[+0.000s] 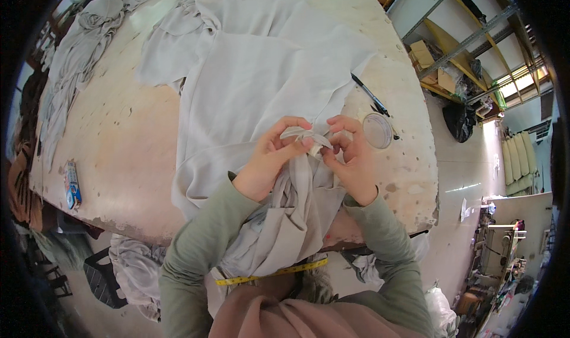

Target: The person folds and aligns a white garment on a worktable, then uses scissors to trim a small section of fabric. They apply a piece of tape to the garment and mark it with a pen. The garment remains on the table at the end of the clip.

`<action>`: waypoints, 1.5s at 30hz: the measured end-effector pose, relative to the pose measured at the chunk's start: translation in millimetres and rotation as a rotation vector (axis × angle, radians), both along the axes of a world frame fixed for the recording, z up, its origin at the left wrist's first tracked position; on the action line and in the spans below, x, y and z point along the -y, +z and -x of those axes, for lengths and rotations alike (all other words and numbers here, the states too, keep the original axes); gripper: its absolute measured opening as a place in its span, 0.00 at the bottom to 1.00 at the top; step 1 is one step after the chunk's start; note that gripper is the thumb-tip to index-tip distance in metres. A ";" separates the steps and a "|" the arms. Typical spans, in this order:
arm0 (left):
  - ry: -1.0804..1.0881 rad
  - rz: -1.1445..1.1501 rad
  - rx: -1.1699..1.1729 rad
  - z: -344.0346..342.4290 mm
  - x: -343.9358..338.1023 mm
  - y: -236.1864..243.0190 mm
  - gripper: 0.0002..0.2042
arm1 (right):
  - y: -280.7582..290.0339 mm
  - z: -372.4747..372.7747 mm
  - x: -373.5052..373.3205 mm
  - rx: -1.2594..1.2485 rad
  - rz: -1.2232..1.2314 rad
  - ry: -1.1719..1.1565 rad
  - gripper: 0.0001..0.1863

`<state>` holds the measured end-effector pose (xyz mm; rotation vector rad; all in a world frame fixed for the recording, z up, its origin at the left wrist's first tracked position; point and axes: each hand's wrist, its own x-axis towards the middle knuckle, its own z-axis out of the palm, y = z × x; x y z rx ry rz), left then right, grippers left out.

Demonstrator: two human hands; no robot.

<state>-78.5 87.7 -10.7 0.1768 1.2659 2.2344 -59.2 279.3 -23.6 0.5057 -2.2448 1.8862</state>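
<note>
Measuring tape (273, 273), yellow, runs across the person's front below the near table edge. Beside it, light grey cloth (135, 267) lies bunched at a dark slatted plastic piece (102, 278), below table level.

Light grey garment (243, 70): spread on the table (127, 160), its near part gathered into loose folds that hang over the near edge between the forearms. Left hand (270, 157): narrow, thumb and fingers pinching a gathered bit of the garment. Right hand (350, 152): narrow, fingers curled, tips pinching the same bit from its right side. Hands near each other, raised over the near half of the table; exact fold under the fingertips partly hidden.

Right of right hand, on the table: tape roll (377, 130), pale, lying flat; just beyond it a dark pen (369, 94), tip near the garment's right edge. Well to the left, a small blue and white carton (72, 186) near the table edge.

Farther: long heap of grey fabric (89, 35) along the table's left side. Off the table, right: black plastic bag (459, 123) on the floor, then metal shelving (469, 44) with cardboard boxes (428, 60).
</note>
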 end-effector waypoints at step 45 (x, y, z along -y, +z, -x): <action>0.214 0.224 -0.193 -9.9 -9.4 5.5 0.09 | 11.4 -5.5 4.0 0.303 0.022 0.075 0.12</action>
